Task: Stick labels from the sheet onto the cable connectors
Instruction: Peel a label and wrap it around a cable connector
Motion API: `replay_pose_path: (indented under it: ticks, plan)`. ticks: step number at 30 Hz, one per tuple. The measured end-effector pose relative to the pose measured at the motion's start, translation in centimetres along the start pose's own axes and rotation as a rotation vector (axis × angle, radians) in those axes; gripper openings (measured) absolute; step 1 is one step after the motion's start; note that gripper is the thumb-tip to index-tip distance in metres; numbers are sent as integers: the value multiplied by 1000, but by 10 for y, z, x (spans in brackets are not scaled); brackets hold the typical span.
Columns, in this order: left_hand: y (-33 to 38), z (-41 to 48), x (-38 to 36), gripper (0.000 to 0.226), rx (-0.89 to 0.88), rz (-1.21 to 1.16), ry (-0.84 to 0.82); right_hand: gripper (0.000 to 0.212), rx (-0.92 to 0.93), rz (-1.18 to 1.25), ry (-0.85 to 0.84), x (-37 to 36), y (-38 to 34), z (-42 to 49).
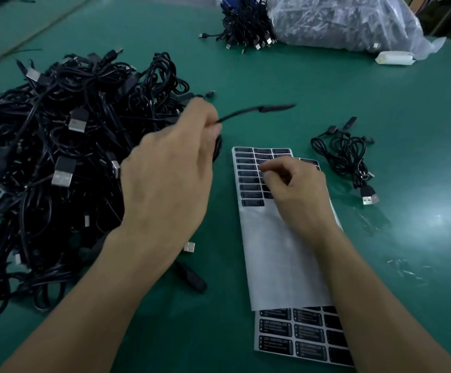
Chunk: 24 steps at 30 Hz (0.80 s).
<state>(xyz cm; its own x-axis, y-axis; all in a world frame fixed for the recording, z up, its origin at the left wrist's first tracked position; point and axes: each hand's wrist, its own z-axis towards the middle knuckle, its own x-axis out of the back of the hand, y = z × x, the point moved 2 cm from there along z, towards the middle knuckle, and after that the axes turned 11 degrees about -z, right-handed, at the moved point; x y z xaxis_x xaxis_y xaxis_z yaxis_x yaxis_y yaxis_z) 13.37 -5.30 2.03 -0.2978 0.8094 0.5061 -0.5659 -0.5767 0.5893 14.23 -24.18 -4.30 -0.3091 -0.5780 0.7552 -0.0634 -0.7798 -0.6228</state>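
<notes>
My left hand (170, 173) is shut on a black cable (235, 114), whose long connector (275, 107) sticks out to the right above the table, blurred. My right hand (297, 192) rests on the label sheet (273, 251), thumb and forefinger pinched over the rows of black labels (248, 181) near its top. Whether a label is between the fingers is hidden. A second sheet of black labels (299, 335) lies under the first, showing at the bottom.
A big heap of black USB cables (57, 157) fills the left of the green table (326, 98). One coiled cable (345, 157) lies right of the sheet. A cable bundle (246, 25) and a clear plastic bag of cables (340, 20) sit far back.
</notes>
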Motion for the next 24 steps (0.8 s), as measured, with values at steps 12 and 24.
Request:
replay_pose_path:
  ticks: [12,24]
  plan:
    - [-1,-10,-25,13,-143,-168,-216,20,-57,-62,168,24,-3,2]
    - [-2,-16,-42,54,28,52,-419,87,-196,-450,-208,38,-4,-6]
